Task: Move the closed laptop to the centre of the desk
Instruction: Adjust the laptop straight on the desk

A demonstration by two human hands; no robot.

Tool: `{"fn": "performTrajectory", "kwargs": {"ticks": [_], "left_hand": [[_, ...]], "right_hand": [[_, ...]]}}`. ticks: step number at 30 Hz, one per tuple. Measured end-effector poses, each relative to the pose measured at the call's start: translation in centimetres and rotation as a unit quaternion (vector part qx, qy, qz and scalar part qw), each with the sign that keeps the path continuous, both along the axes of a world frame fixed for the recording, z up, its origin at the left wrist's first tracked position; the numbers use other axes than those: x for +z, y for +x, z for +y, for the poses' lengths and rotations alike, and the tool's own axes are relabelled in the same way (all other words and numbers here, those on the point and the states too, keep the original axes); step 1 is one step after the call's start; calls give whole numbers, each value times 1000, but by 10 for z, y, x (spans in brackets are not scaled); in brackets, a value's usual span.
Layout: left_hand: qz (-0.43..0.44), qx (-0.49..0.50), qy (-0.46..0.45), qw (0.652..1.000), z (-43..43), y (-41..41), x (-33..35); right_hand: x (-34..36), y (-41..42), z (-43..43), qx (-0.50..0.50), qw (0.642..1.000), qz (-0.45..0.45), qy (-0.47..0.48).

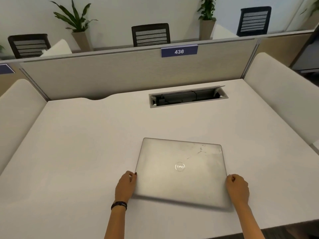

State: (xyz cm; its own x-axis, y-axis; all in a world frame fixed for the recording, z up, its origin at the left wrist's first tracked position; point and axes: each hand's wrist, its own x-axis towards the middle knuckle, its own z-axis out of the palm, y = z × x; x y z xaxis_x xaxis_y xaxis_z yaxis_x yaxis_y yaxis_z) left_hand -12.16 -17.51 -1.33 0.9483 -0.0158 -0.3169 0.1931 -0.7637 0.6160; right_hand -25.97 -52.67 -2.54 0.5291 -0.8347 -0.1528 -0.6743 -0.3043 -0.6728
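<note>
A closed silver laptop [181,171] with a round logo on its lid is on the white desk [77,152], a little right of the middle and toward the near edge. Its near edge casts a shadow, so it looks slightly lifted. My left hand [125,184] grips the laptop's left side, fingers curled under the edge. My right hand [237,188] grips the right side the same way. A dark band circles my left wrist.
An open cable tray [188,98] is cut into the desk at the back right. A beige partition [120,76] with a blue "436" sign [179,51] closes the far side. Padded side panels [283,94] flank the desk. Chairs and potted plants stand beyond.
</note>
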Motion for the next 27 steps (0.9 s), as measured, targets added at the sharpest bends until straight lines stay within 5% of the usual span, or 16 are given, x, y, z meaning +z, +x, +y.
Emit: {"fn": "performTrajectory", "kwargs": {"ticks": [18, 27], "left_hand": [[45, -16, 3, 999, -25, 41, 3], [112, -4, -54, 992, -32, 62, 3]], "right_hand": [[10, 28, -9, 8, 999, 43, 6], [16, 32, -30, -31, 985, 44, 162]]}}
